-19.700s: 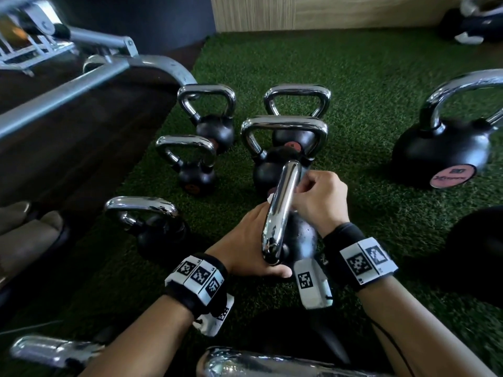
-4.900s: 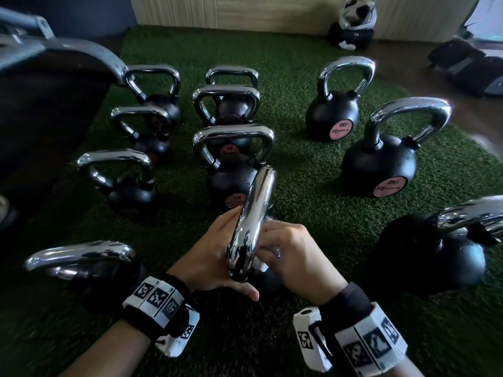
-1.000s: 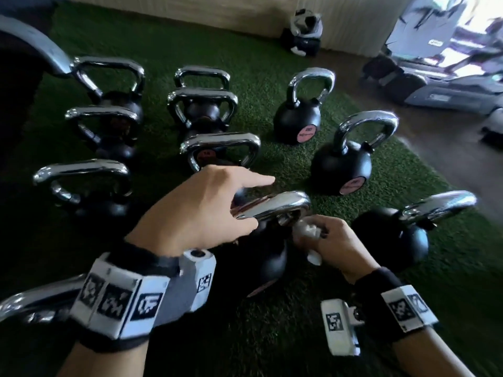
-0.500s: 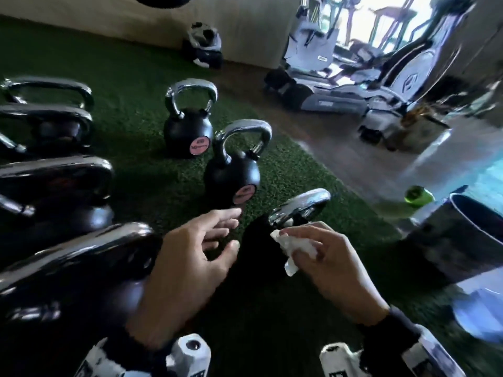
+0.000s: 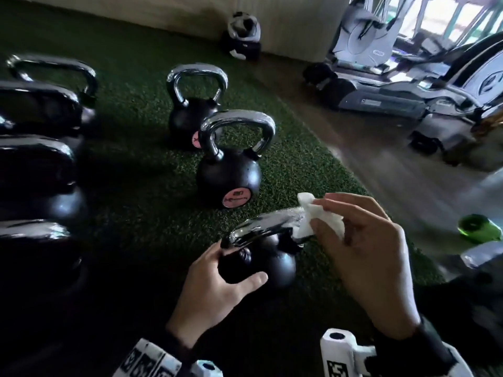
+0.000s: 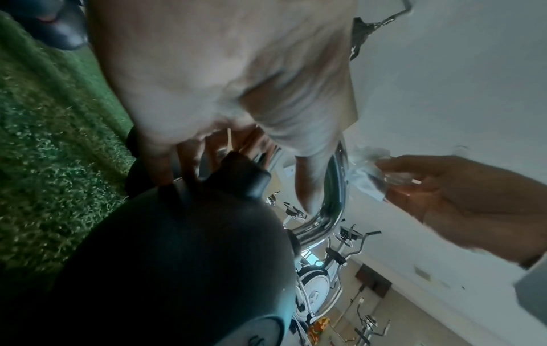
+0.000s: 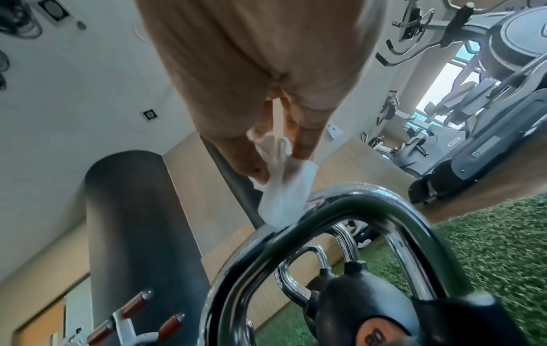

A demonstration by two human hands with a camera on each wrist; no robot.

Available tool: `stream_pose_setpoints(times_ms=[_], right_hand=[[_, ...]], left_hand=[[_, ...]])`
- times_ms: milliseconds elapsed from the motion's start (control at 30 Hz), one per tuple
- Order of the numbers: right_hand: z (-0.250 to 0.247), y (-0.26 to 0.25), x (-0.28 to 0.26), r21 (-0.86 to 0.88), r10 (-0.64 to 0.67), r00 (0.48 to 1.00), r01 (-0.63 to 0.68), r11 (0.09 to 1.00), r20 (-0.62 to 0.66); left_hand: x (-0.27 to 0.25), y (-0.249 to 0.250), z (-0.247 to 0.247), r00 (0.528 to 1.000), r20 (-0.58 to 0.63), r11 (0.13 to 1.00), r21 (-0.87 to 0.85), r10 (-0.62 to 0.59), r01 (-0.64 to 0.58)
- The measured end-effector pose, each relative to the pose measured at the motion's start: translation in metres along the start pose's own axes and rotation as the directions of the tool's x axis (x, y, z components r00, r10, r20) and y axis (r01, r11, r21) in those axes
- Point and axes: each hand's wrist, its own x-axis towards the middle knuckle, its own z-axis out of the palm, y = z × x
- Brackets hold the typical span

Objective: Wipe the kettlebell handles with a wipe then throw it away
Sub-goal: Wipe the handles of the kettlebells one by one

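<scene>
A black kettlebell with a chrome handle stands on green turf in front of me. My left hand grips its round body from the near side, thumb across the front; the left wrist view shows the body under the palm. My right hand pinches a crumpled white wipe and holds it against the far end of the handle. In the right wrist view the wipe hangs from the fingertips onto the chrome bar.
More chrome-handled kettlebells stand on the turf: two ahead and several dark ones at the left. A green object and a dark container edge lie at the right. Exercise machines line the wooden floor beyond.
My view has swung right to another kettlebell. The left hand, open in the air before, now grips this kettlebell's body. The right hand has brought the wipe onto its handle.
</scene>
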Motion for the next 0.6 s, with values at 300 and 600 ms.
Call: stream_pose_setpoints(times_ms=[300,600], right_hand=[[-0.011,0.01,0.007,-0.044,-0.266,0.964,0.266,0.963,0.012],[0.027,0.021,0.006,-0.139,-0.439,0.893,0.449,0.883,0.096]], left_hand=[[0.002,-0.012,0.021,0.985,-0.171,0.995,0.102,0.019,-0.002],[0.002,-0.015,0.021,0.986,-0.168,0.99,0.14,-0.008,0.032]])
